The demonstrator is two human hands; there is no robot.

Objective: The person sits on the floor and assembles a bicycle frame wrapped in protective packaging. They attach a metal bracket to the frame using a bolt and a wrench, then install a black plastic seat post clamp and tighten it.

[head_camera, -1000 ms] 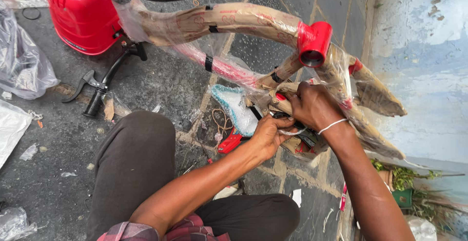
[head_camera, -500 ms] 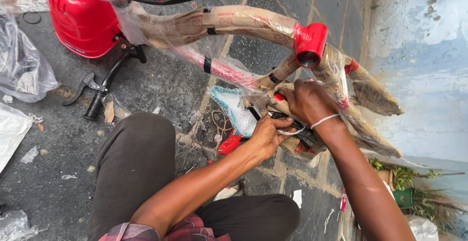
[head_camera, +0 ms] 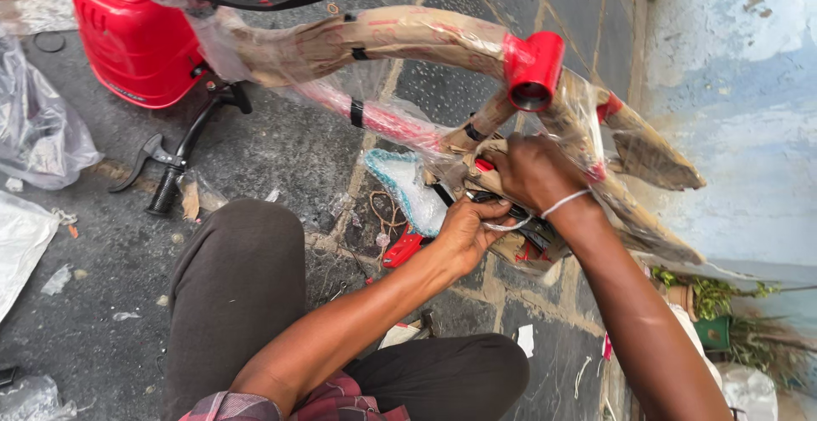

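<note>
red plastic basket (head_camera: 136, 42) at 10 o'clock | left hand (head_camera: 464, 234) closed on dark tool (head_camera: 511, 212) | wrapped red bicycle frame (head_camera: 400, 42) centre: likely stiff, heavy, film slippery; grip bare head tube (head_camera: 534, 68) | right hand (head_camera: 532, 170) clamps wrapped tubes, 3 o'clock

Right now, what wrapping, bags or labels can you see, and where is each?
Frame wrap: brown paper under clear film, around the red frame, top centre.
Clear bag: crumpled, far left.
White bag: flat, lower left.
Foam sheet: bluish-white, beside left hand.
No labels or screens show.
</note>
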